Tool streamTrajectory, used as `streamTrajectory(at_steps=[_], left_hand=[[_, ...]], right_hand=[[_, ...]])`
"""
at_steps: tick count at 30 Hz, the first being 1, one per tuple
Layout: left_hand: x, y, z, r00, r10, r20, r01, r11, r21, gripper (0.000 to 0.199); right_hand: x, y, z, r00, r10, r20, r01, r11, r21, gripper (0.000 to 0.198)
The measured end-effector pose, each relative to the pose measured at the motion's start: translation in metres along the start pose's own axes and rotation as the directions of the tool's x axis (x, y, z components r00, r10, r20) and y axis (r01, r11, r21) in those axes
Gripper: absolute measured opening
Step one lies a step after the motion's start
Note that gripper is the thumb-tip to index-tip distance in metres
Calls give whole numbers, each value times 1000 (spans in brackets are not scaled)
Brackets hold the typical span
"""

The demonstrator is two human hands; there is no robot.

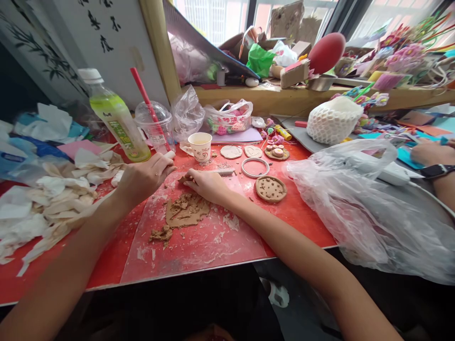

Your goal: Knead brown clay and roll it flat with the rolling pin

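Observation:
My left hand (151,175) is closed, its fingers curled around a whitish stick (170,154) whose tip shows above the knuckles. Beside it, my right hand (209,184) pinches a small piece of brown clay (183,179) low over the table. Just in front of both hands lies a flattened slab of clay (186,215), rough and broken on top. Clay crumbs (161,234) are heaped at its lower left corner. Behind my right hand rests a pale, clay-smeared rod (223,172); my fingers hide its left part.
A paper cup (200,147), a plastic cup with straw (154,125) and a drink bottle (117,123) stand behind. Right are a ring (255,167) and a dotted clay disc (270,189). Crumpled tissues (46,203) lie left; a plastic bag (369,203) and another person's hand (432,152) are right.

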State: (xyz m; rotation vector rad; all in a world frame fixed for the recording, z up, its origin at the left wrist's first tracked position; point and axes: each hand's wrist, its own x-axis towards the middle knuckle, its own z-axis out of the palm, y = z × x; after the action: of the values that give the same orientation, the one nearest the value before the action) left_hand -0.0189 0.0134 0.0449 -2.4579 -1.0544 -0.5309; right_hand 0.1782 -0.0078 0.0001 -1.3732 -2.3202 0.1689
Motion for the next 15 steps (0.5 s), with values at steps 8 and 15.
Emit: streamTrajectory(at_steps=[8, 15], left_hand=[[0, 1, 4, 997, 77, 7, -77, 997, 10, 28], [-2, 5, 7, 988, 98, -115, -97, 995, 20, 19]], right_hand=[[-1, -1, -2, 1000, -9, -1, 9, 1000, 3, 29], [1, 0, 1, 1000, -11, -18, 11, 1000, 10, 30]])
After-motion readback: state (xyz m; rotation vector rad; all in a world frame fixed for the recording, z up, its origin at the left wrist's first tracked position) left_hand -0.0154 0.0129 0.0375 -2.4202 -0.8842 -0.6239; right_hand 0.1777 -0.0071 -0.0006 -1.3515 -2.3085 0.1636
